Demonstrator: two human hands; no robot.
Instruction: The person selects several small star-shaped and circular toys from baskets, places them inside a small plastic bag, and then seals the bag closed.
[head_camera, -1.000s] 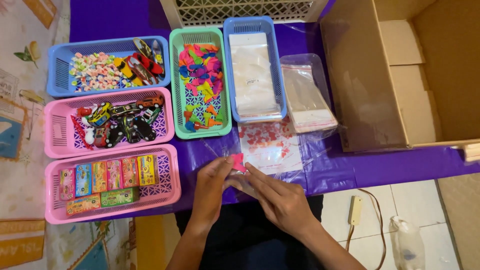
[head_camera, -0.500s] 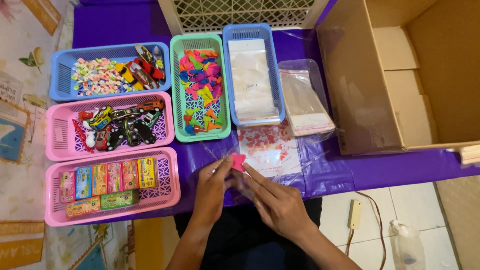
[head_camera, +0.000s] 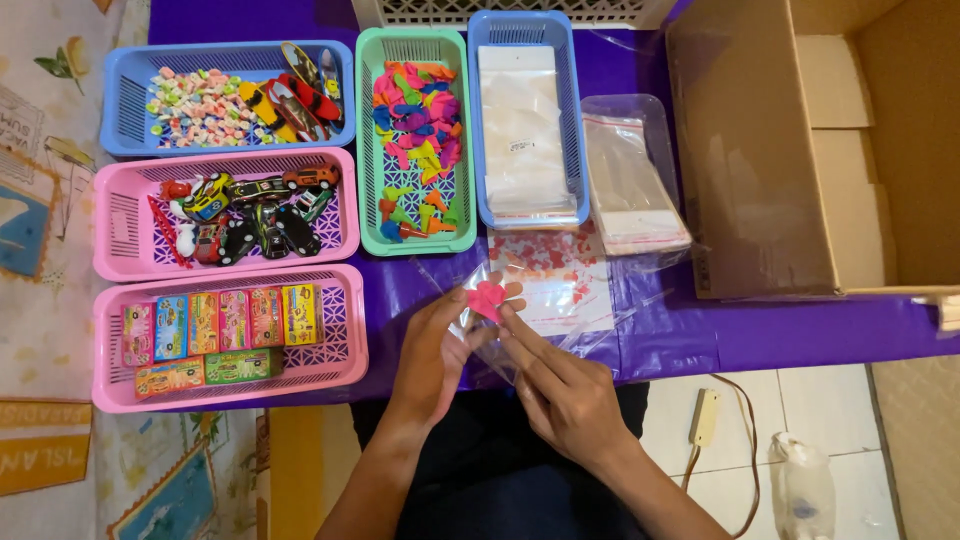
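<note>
both hands together at 6 o'clock: left hand (head_camera: 435, 350) and right hand (head_camera: 565, 395) pinched on a clear bag (head_camera: 490, 330), with a small pink toy (head_camera: 487, 299) at its mouth, looks only partly in. bag not yet closed. at 10 o'clock, five baskets: two blue, two pink, one green (head_camera: 415, 140). one cardboard box (head_camera: 810, 150) at 2 o'clock.
</note>
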